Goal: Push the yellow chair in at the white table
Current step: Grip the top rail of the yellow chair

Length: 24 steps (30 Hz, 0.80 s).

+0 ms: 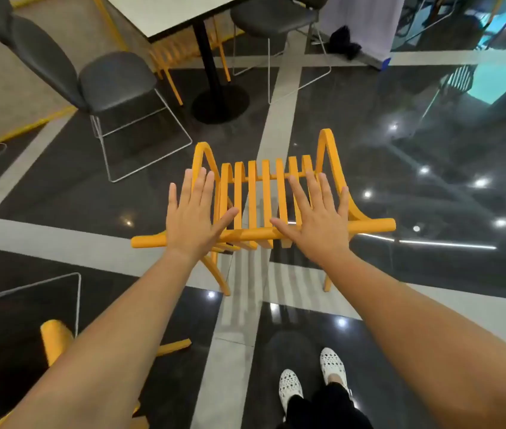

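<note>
Reaching over the yellow chair [262, 196], your left hand [194, 215] and right hand [316, 218] hover with fingers spread apart, clamped on nothing, above its top rail. The chair stands on the floor, well apart from the white table [165, 13] at the far left. Settle both palms on the rail, then push evenly, angling left toward the table's black pedestal [211, 66].

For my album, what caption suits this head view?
Both open hands hover over the yellow chair, short of the white table.
</note>
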{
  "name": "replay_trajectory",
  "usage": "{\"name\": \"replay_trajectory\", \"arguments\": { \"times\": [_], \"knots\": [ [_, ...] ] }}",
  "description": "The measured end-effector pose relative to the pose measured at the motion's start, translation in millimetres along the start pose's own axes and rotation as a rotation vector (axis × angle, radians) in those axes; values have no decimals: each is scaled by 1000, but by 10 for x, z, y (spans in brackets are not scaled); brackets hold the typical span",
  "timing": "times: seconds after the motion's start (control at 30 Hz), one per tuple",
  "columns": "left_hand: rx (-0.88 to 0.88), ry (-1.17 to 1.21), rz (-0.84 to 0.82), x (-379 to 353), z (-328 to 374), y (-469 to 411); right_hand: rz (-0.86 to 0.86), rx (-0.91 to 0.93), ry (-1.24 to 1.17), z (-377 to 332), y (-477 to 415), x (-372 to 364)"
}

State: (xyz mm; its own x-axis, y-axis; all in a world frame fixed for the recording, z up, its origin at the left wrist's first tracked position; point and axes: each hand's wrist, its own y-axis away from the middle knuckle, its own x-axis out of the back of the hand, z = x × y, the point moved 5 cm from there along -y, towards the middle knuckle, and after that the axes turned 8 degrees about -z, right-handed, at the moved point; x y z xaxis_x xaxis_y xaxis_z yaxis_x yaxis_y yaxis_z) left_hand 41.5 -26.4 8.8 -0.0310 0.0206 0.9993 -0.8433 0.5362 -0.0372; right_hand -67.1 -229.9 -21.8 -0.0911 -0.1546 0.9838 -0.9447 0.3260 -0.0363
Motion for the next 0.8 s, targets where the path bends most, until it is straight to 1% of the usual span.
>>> {"name": "replay_trajectory", "arguments": {
  "times": [0.07,0.17,0.27,0.33,0.47,0.63,0.8],
  "knots": [
    [6,-10,-56,-97,8,39,-9,-9,1,43,50,-37],
    [20,4,-138,-307,-1,130,-71,-28,27,161,146,-206],
    [35,37,-176,-415,-16,181,-70,-11,43,207,168,-275],
    [45,24,-143,-452,-33,188,-44,-8,57,218,148,-276],
    [35,-10,-179,-518,-63,137,-6,-14,97,210,88,-262],
    [29,-40,-169,-545,-91,78,102,1,90,230,58,-270],
    [1,-18,-113,-548,-87,46,216,32,118,238,46,-267]
  ]
}}
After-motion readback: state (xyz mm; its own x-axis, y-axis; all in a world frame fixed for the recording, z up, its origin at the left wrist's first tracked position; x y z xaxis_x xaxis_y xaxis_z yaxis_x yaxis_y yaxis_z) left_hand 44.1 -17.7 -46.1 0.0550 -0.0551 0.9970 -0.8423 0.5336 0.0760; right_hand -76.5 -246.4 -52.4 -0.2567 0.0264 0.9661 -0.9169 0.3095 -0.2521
